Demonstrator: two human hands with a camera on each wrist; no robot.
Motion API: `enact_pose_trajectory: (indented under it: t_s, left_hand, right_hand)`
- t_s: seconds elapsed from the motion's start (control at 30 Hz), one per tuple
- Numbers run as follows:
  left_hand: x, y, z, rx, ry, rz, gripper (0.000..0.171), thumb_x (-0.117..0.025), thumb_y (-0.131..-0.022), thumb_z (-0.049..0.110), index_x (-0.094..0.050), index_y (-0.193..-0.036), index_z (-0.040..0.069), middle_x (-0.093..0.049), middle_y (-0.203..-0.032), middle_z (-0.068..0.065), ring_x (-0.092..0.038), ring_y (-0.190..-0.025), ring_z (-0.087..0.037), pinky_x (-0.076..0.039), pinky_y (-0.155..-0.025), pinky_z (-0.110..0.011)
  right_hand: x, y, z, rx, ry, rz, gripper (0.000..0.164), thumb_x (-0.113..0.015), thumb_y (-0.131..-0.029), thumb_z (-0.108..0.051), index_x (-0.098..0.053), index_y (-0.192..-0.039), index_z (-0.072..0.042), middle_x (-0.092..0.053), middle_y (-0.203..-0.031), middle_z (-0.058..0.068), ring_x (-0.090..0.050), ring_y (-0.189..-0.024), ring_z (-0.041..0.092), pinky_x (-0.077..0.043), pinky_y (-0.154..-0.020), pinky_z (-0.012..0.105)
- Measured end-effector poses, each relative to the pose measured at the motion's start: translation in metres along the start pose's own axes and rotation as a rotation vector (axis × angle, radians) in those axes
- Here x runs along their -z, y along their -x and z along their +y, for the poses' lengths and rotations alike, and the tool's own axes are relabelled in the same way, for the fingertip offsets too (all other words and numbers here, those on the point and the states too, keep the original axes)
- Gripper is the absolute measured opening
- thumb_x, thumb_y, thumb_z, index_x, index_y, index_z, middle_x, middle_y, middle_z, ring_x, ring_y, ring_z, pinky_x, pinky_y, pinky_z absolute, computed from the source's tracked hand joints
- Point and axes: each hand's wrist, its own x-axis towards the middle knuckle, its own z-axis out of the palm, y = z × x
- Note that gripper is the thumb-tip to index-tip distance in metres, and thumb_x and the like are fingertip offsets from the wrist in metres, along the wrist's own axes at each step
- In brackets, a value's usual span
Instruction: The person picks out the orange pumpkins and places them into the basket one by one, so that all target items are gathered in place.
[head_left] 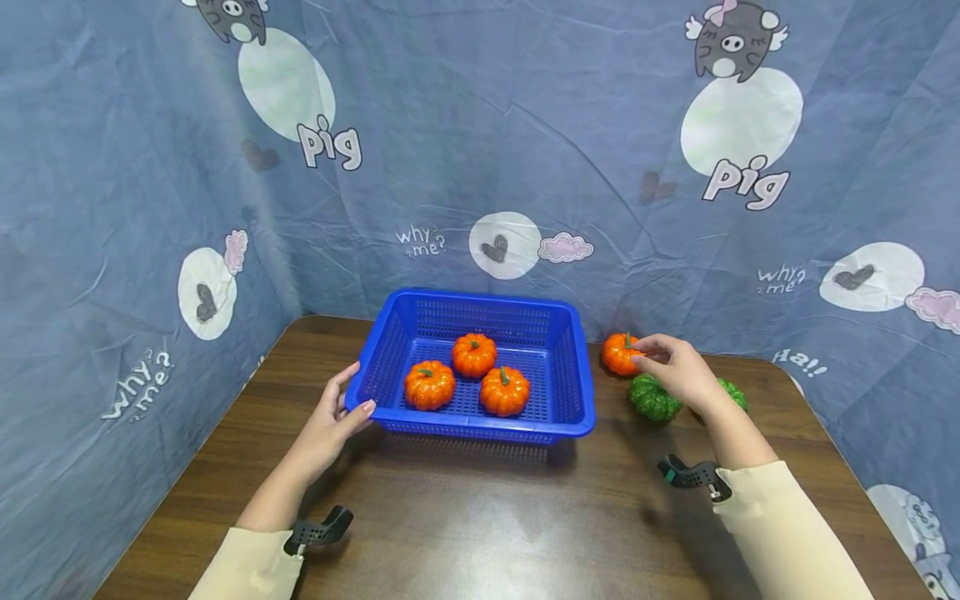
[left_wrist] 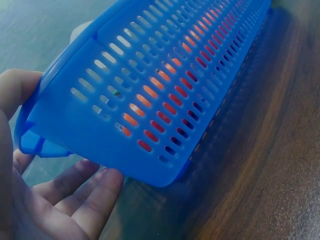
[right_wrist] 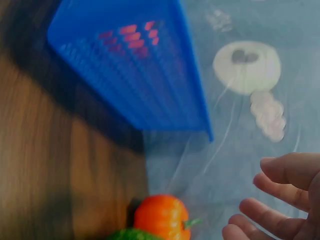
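A blue plastic basket [head_left: 480,423] with slotted walls stands on the table. Inside it lie three small orange pumpkins, one at the back [head_left: 474,356], another at the front left [head_left: 429,386] and one at the front right [head_left: 505,392]. My left hand [head_left: 330,429] grips the basket's near left corner, thumb over the rim and fingers beneath it. Off to the basket's right, my right hand [head_left: 681,375] hovers by another orange pumpkin [head_left: 619,355], its fingers loosely bent and spread. The right wrist view shows a gap between those fingers and that pumpkin [right_wrist: 161,216].
Two green pumpkins sit at the right: one under my right hand [head_left: 654,398], the other partly hidden behind my wrist [head_left: 733,393]. A blue printed cloth [head_left: 510,167] hangs behind the brown wooden table [head_left: 480,517] and along its sides.
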Motion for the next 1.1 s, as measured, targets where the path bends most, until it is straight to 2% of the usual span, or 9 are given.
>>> enact_pose_trajectory:
  t_s: [0.37,0.63,0.9,1.1]
  left_hand:
    - [0.001,0.0,0.0,0.0,-0.011,0.0,0.072,-0.057,-0.103,0.018,-0.013,-0.159,0.017,-0.04,-0.146,-0.032,-0.054,-0.124,-0.038,-0.049,-0.098,-0.038]
    - [0.0,0.0,0.001,-0.004,-0.006,0.002,0.071,-0.056,-0.103,0.015,-0.014,-0.159,0.016,-0.039,-0.146,-0.033,-0.052,-0.125,-0.043,-0.05,-0.098,-0.038]
    - [0.001,0.0,0.0,-0.003,-0.007,0.01,0.07,-0.057,-0.103,0.015,-0.015,-0.159,0.016,-0.042,-0.144,-0.033,-0.058,-0.117,-0.025,-0.053,-0.095,-0.031]
    - [0.001,0.001,0.0,-0.015,0.02,0.001,0.071,-0.058,-0.103,0.018,-0.015,-0.159,0.014,-0.041,-0.144,-0.034,-0.059,-0.115,-0.019,-0.053,-0.094,-0.028]
  right_hand:
    - [0.003,-0.01,0.021,-0.038,0.017,0.049,0.034,-0.06,-0.1,-0.018,-0.062,-0.122,0.008,-0.066,-0.115,0.026,-0.062,-0.105,0.039,-0.051,-0.085,0.044]
    - [0.001,-0.021,0.033,-0.052,0.015,0.05,0.034,-0.058,-0.102,-0.017,-0.061,-0.124,0.008,-0.064,-0.118,0.027,-0.059,-0.108,0.04,-0.051,-0.088,0.05]
    - [-0.003,-0.039,0.044,-0.057,0.002,0.015,0.036,-0.061,-0.1,-0.016,-0.058,-0.124,0.01,-0.061,-0.122,0.031,-0.057,-0.115,0.046,-0.047,-0.097,0.056]
    - [-0.004,-0.045,0.051,-0.088,-0.018,-0.015,0.039,-0.061,-0.099,-0.015,-0.055,-0.128,0.011,-0.057,-0.128,0.034,-0.053,-0.121,0.049,-0.045,-0.101,0.057]
